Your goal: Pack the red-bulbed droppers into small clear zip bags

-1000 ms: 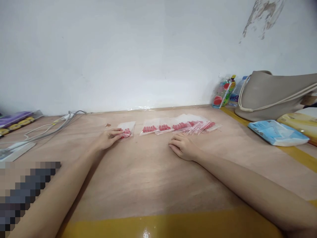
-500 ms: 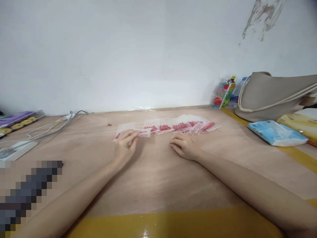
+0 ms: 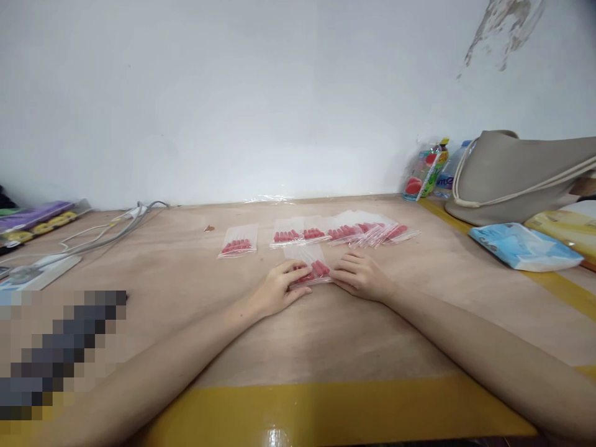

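A small clear bag with red pieces [image 3: 320, 268] lies flat on the table between my hands. My left hand [image 3: 285, 287] is on its left side, thumb and fingers gripping that edge. My right hand [image 3: 362, 277] touches the bag's right edge with its fingertips, the fingers close together. Behind my hands lie more bags of red pieces: one alone at the left [image 3: 238, 241], two side by side in the middle [image 3: 298, 234], and an overlapping pile [image 3: 367, 231] to the right.
At the right are a grey bag [image 3: 521, 174], a blue tissue pack [image 3: 524, 245], a yellow pack [image 3: 563, 226] and drink bottles [image 3: 426, 171]. Cables [image 3: 125, 223] and a power strip [image 3: 44, 273] lie at the left. A pixelated dark object [image 3: 60, 354] is nearer.
My left hand has moved right and nearer with the bag, which now lies flat by my right hand. The left bag is uncovered. The view has shifted slightly.
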`<action>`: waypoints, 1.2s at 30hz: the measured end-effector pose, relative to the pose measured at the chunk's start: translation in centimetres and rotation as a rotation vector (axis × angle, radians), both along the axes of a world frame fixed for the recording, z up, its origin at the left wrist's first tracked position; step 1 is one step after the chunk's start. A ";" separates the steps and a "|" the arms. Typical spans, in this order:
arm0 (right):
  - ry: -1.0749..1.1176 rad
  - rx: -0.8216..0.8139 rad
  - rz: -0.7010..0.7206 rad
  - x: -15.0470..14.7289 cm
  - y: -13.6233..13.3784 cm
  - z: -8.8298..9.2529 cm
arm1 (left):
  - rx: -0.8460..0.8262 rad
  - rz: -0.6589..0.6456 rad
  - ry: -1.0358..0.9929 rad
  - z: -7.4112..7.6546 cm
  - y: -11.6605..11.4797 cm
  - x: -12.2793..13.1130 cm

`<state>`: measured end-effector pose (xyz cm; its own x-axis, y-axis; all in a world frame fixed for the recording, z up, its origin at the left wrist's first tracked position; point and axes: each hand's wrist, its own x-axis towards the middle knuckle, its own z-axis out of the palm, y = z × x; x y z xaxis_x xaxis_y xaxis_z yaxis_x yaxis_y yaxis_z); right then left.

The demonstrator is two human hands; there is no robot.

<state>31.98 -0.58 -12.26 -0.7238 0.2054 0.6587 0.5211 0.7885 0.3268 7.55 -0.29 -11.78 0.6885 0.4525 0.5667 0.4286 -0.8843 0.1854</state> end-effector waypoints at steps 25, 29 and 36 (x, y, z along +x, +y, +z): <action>0.066 -0.106 -0.066 -1.8 -1.0 0.1 | 0.291 0.014 0.132 0.3 0.4 -2.1; 0.108 -0.081 -0.085 -2.4 -0.9 -0.1 | 0.278 -0.007 0.073 0.1 0.0 0.0; 0.079 -0.072 -0.076 -3.3 -1.0 0.0 | 0.420 -0.042 0.096 -0.3 0.3 2.3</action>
